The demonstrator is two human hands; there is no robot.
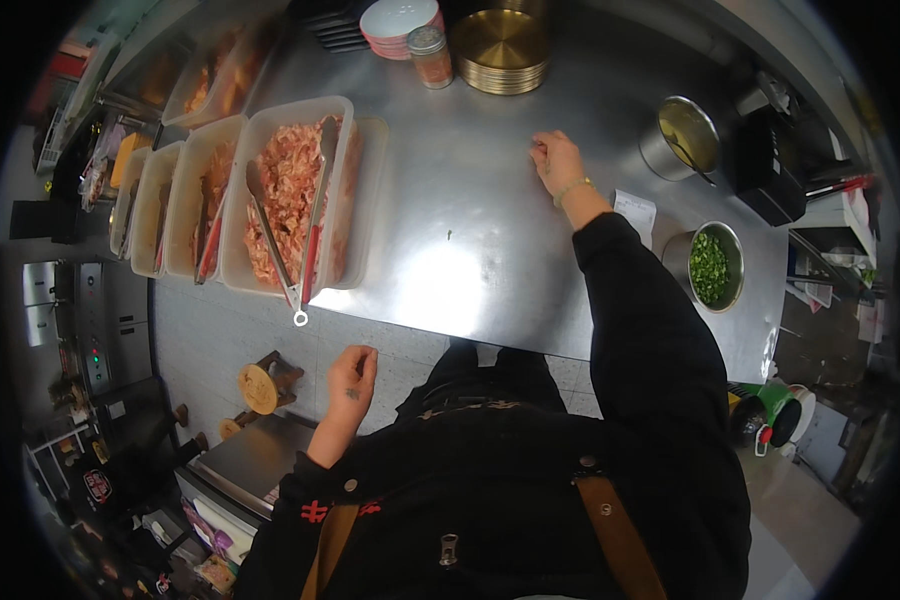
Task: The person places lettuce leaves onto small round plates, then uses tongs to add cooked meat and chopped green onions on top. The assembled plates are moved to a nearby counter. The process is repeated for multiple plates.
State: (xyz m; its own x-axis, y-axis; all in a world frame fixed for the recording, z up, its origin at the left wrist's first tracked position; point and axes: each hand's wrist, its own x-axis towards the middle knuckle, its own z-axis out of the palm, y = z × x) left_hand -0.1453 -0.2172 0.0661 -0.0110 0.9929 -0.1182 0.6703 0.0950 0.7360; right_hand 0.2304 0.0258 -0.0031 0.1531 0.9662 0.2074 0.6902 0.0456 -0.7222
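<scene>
Head view: right hand point(556, 158) rests loosely curled on the steel surface point(470, 230), holding nothing. Left hand point(353, 375) hangs empty, half-closed, nearest the tongs point(300, 230) lying across the meat tub point(288, 195). Probably between steps; grasping the tongs needs a leftward reach.

The person wears a black long-sleeved top, both sleeves reaching the wrists. 2 tan leather straps run down the chest toward 6 o'clock, each fixed by a small round metal stud. A small metal clasp hangs between the straps, near 6 o'clock. A red mark shows on the left sleeve at about 7 o'clock. The right hand point(556, 160), toward 1 o'clock, has a thin pale beaded bracelet at its wrist. The left hand point(353, 376) bears a small dark mark on its back.
</scene>
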